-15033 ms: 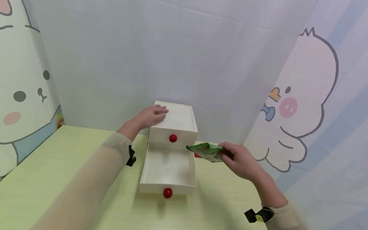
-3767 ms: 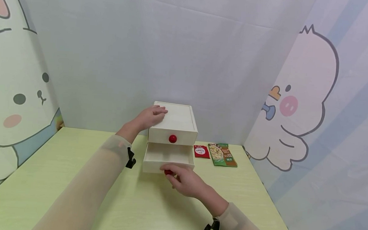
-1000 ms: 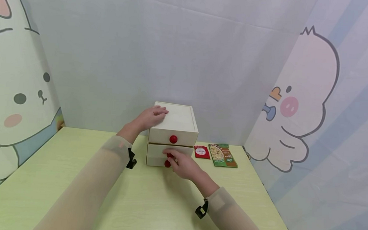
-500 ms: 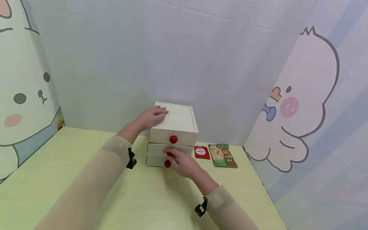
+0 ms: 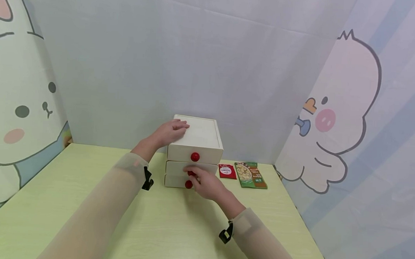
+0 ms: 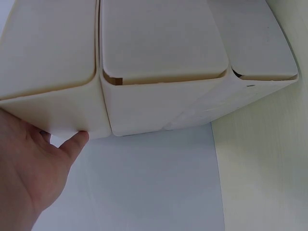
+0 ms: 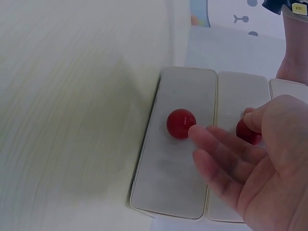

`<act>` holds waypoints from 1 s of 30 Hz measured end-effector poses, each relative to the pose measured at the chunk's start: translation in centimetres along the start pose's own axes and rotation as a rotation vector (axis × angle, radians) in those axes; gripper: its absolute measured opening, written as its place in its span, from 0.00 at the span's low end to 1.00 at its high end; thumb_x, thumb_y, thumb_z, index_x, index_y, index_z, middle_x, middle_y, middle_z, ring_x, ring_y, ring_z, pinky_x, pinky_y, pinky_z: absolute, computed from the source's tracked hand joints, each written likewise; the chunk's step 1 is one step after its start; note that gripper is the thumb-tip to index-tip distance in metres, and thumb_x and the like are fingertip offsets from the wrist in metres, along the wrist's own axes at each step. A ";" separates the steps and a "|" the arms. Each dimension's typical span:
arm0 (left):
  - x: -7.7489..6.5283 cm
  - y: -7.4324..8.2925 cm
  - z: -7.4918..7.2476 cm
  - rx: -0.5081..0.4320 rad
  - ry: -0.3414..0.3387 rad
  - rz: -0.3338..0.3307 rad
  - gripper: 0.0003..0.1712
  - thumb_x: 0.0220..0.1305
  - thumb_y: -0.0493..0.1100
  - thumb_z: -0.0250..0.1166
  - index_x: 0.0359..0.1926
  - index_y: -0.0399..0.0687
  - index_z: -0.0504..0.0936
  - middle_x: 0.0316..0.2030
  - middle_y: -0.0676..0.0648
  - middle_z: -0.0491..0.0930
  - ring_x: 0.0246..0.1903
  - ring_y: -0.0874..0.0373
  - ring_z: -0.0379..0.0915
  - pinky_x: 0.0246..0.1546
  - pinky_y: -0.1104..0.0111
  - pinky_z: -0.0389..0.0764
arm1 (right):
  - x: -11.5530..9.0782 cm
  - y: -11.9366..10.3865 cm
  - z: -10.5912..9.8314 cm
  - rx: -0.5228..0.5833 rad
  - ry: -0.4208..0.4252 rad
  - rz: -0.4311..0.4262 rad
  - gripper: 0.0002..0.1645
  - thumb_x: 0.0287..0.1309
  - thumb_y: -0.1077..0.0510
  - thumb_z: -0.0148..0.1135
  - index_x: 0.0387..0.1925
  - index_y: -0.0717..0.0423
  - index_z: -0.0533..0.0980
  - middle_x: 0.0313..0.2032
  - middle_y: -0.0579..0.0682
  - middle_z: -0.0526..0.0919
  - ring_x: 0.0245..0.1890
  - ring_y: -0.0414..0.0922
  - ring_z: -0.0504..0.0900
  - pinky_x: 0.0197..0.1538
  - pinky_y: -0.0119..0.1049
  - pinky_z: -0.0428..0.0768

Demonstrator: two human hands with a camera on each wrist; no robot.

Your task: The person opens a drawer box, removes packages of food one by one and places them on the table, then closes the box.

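A small white drawer cabinet (image 5: 198, 135) stands on the table with its three drawers pushed in, each with a round red knob. My left hand (image 5: 168, 132) rests on the cabinet's top at the left edge; in the left wrist view its thumb (image 6: 76, 144) touches the side wall. With thumb and index finger my right hand (image 5: 209, 185) pinches the middle drawer's knob (image 7: 248, 131). Its other fingers (image 7: 216, 144) extend loosely near the bottom knob (image 7: 181, 123). The top knob (image 5: 195, 156) is untouched.
Right of the cabinet, a small red packet (image 5: 227, 171) and a larger green-and-brown food packet (image 5: 251, 175) lie on the pale yellow table (image 5: 176, 231). A grey curtain (image 5: 196, 60) hangs right behind the cabinet, with cartoon-printed cloth on both sides.
Earlier my right hand held a green packet beside the pulled-out middle drawer; the packet now lies on the table. The drawer has since slid in. Over the last second almost nothing moved.
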State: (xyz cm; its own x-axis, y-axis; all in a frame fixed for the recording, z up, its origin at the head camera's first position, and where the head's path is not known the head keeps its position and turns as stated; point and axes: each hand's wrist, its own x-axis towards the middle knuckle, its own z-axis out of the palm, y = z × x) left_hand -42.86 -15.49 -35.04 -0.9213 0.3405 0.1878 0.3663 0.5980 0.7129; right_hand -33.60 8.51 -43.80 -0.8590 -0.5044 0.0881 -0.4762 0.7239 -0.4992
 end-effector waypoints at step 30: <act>0.0 -0.1 0.0 0.001 -0.003 0.003 0.32 0.86 0.55 0.49 0.81 0.50 0.73 0.86 0.46 0.61 0.90 0.44 0.40 0.89 0.41 0.44 | -0.6 1.3 1.2 -0.128 -0.209 0.004 0.24 0.76 0.55 0.67 0.70 0.45 0.82 0.49 0.45 0.90 0.44 0.39 0.84 0.52 0.33 0.87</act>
State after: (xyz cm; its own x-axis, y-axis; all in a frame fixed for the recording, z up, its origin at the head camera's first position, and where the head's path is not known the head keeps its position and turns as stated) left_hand -42.90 -15.53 -35.14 -0.9196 0.3449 0.1878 0.3694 0.5974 0.7117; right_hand -33.53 9.20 -45.52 -0.8097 -0.5781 -0.1010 -0.5040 0.7732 -0.3848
